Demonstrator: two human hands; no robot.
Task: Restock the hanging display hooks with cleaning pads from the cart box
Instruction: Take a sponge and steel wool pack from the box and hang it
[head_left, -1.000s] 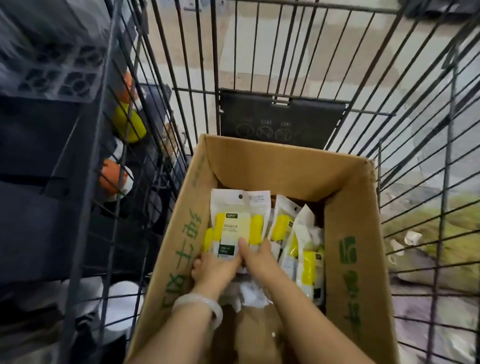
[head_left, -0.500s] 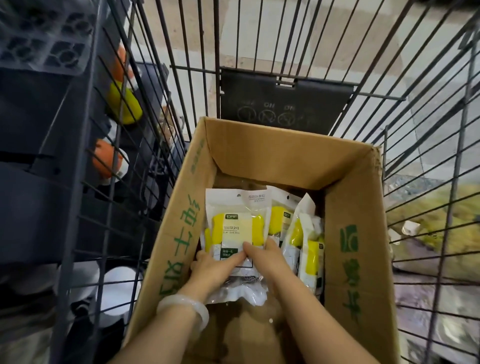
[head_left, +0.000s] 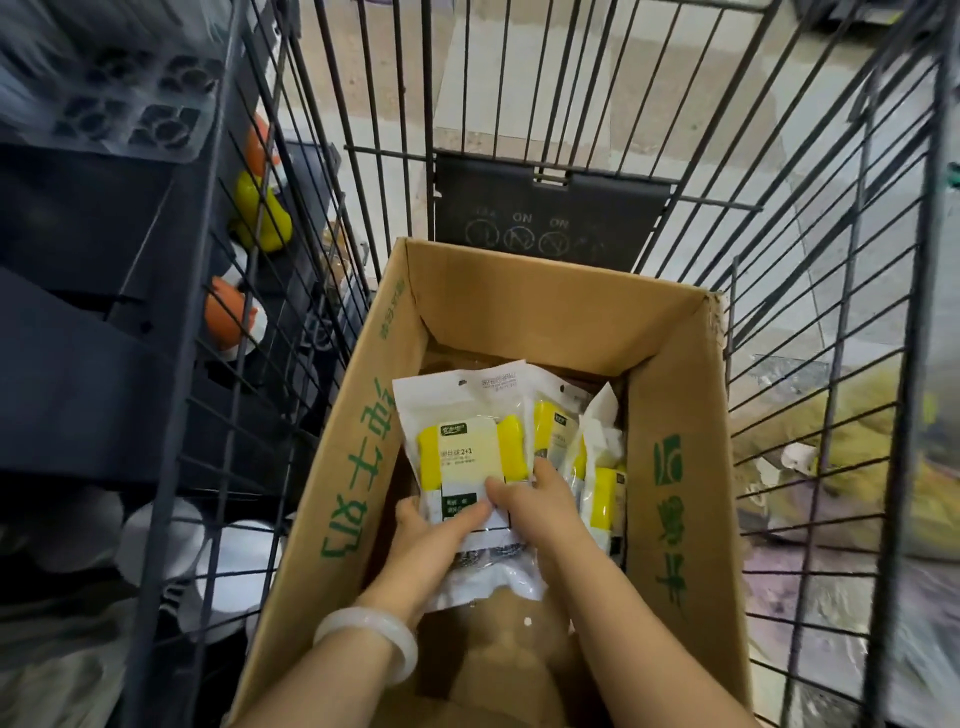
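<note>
Hands gathering cleaning pads (head_left: 470, 457) inside the cart box (head_left: 675, 467)

Left hand (head_left: 434, 535) and right hand (head_left: 535, 512) grip the front pack's lower edge; neighbouring loose packs could snag and spill.

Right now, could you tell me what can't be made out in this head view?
- Display hooks: outside the frame.
- Pack count: front pad pack and both hands (left hand, right hand) cover the stack.
- Box floor: hidden by packs and arms.
- Shelf goods: blurred behind cart bars.
</note>
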